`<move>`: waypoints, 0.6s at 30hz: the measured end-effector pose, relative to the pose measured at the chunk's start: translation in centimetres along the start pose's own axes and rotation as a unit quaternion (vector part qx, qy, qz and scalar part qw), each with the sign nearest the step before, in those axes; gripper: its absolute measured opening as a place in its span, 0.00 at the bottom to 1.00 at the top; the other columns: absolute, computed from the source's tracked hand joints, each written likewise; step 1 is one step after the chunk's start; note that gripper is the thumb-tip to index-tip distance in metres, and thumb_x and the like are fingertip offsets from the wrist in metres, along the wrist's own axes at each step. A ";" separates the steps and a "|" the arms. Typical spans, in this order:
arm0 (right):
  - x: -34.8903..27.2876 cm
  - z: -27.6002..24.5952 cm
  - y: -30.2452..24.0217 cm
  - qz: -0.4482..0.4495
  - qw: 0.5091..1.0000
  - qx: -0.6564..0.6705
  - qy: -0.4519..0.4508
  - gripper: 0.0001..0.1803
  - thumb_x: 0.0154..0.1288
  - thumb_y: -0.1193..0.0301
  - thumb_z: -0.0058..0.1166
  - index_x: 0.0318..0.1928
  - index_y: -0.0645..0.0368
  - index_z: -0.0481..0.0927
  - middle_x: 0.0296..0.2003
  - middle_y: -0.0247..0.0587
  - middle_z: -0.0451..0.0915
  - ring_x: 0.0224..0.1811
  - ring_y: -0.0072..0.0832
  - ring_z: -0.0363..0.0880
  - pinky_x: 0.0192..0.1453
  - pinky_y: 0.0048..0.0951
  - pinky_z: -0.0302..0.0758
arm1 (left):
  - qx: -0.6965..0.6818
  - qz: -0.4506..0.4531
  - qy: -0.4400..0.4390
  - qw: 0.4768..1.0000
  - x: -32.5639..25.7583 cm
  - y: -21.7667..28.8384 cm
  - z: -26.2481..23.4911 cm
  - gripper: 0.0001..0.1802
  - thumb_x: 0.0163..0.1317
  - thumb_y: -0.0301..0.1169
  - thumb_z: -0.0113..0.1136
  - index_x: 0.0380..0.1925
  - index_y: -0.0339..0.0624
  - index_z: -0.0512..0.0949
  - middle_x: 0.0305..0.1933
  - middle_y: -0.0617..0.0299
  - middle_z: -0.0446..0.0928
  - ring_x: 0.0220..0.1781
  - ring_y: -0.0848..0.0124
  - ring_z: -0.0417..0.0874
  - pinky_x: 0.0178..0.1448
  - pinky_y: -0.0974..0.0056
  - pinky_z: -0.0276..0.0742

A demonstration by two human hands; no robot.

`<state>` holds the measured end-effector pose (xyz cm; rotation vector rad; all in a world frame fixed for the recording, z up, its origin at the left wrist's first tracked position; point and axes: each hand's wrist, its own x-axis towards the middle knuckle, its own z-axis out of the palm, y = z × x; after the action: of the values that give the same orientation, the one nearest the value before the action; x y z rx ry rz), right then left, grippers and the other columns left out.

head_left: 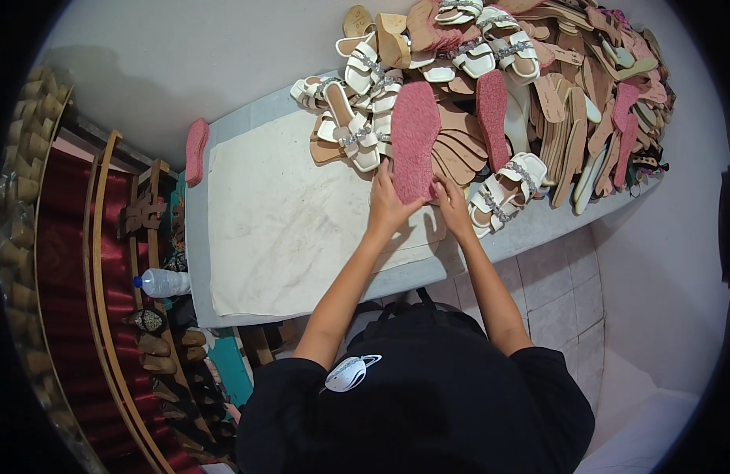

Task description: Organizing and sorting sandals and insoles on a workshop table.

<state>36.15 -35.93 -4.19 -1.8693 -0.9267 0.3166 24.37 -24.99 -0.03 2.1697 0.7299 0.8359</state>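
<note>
Pink sole [414, 138] is at upper ctr of frame, heel end down btwn both hands. L hand [388, 204] pinches its lower-left edge; R hand [452, 207] has fingertips at lower-right edge, can't tell if pinching. Tan insoles [458, 148] fan out just behind, approx. upper ctr. White sandal [507, 192] right of R hand; bottle [164, 283] mid-left, w/ blue cap.

Left hand [387, 204] and right hand [454, 210] reach forward, fingers [384, 175] apparently curled.
</note>
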 end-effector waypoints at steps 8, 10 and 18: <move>-0.7 1.3 -0.8 0.071 0.939 0.334 -0.038 0.19 0.59 0.73 0.52 0.50 0.67 0.69 0.37 0.37 0.75 0.38 0.19 0.72 0.42 0.19 0.70 | -0.210 -0.101 -0.157 0.960 -2.7 -2.3 0.1 0.34 0.49 0.39 0.63 0.53 0.35 0.63 0.44 0.55 0.71 0.41 0.66 0.74 0.46 0.65 0.72; -1.1 1.0 -1.3 0.087 0.933 0.338 -0.086 0.19 0.59 0.74 0.52 0.51 0.65 0.69 0.39 0.39 0.74 0.38 0.21 0.73 0.42 0.19 0.70 | -0.439 -0.246 -0.216 0.837 -3.0 -2.7 -0.8 0.16 0.65 0.38 0.44 0.46 0.40 0.72 0.34 0.68 0.77 0.31 0.79 0.78 0.37 0.72 0.75; -4.9 -0.4 -6.8 -0.356 0.889 -0.223 -0.182 0.27 0.59 0.54 0.43 0.60 0.41 0.64 0.61 0.26 0.60 0.68 0.40 0.45 0.65 0.60 0.24 | -0.529 -0.298 -0.170 0.776 -4.6 -3.7 -4.4 0.17 0.65 0.39 0.44 0.45 0.38 0.71 0.38 0.63 0.77 0.35 0.76 0.80 0.39 0.71 0.78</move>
<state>29.95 -38.19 0.97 -1.7365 -2.0025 -0.0115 17.35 -24.18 -1.98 0.9200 0.5008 0.3227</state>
